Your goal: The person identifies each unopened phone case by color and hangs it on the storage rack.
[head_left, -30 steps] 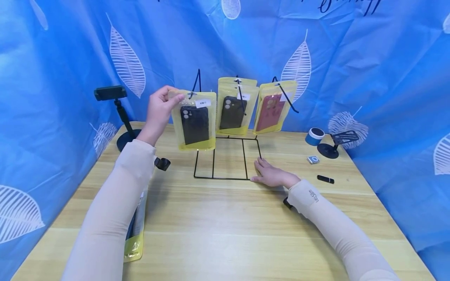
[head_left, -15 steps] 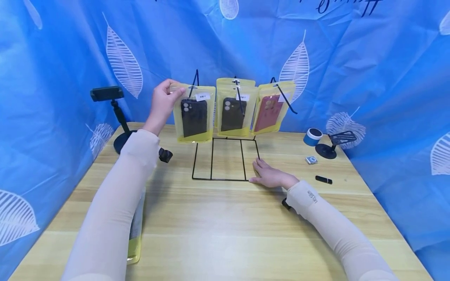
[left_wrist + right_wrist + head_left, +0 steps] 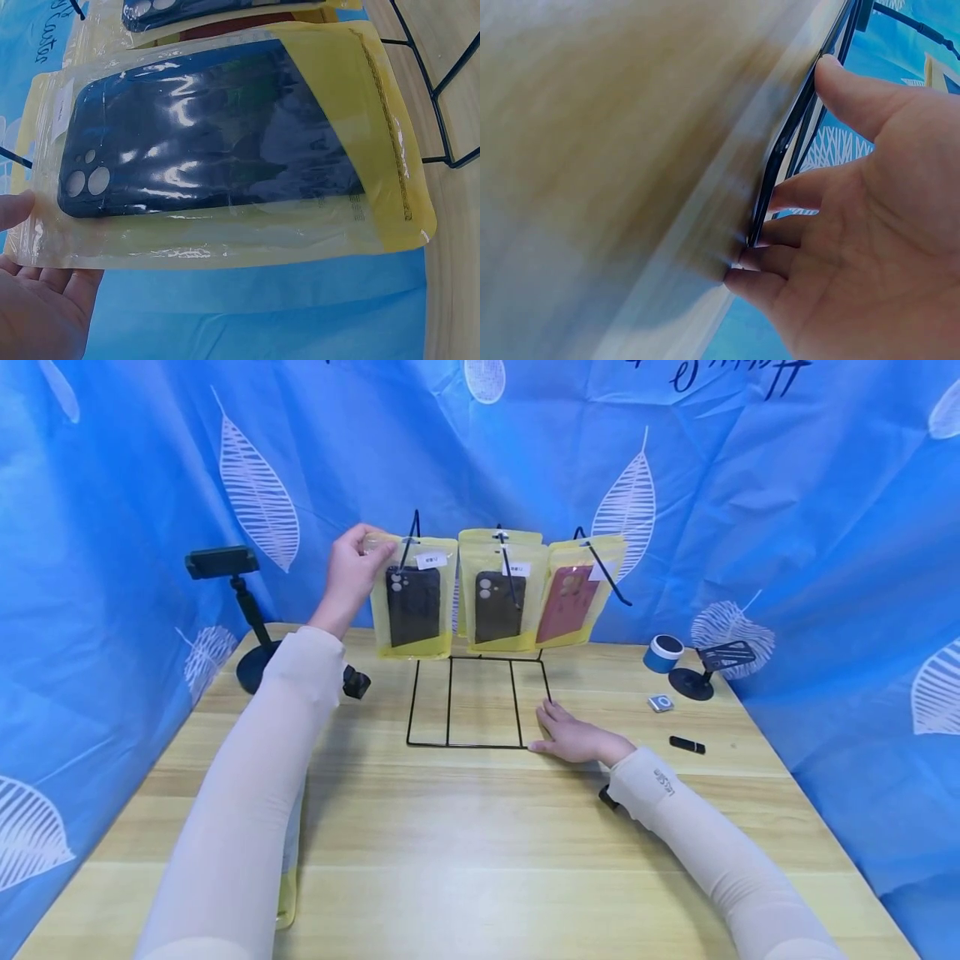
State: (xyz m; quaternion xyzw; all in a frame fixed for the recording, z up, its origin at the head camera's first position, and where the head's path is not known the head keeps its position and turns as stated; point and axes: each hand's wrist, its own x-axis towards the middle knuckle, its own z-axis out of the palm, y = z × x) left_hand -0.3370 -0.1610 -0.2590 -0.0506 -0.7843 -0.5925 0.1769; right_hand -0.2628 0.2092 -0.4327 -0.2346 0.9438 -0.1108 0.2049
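My left hand (image 3: 352,572) pinches the top left corner of a yellow pouch with a black phone case (image 3: 412,602), held up at the left hook of the black wire rack (image 3: 480,702). The left wrist view shows the same pouch (image 3: 225,142) close up, my thumb on its edge. Two more pouches hang on the rack: a black case (image 3: 498,597) in the middle and a red case (image 3: 573,597) on the right. My right hand (image 3: 573,735) lies flat on the table, fingers pressing the rack's base at its right front corner (image 3: 780,157).
A black phone stand (image 3: 240,610) rises at the back left. A blue round speaker (image 3: 663,653), a small black stand (image 3: 705,670), a little silver player (image 3: 660,702) and a black stick (image 3: 687,745) lie at the right. Another yellow pouch (image 3: 288,868) lies under my left forearm.
My left hand has carried the black-case pouch up and back toward the rack's left hook. The right hand has stayed on the rack's base.
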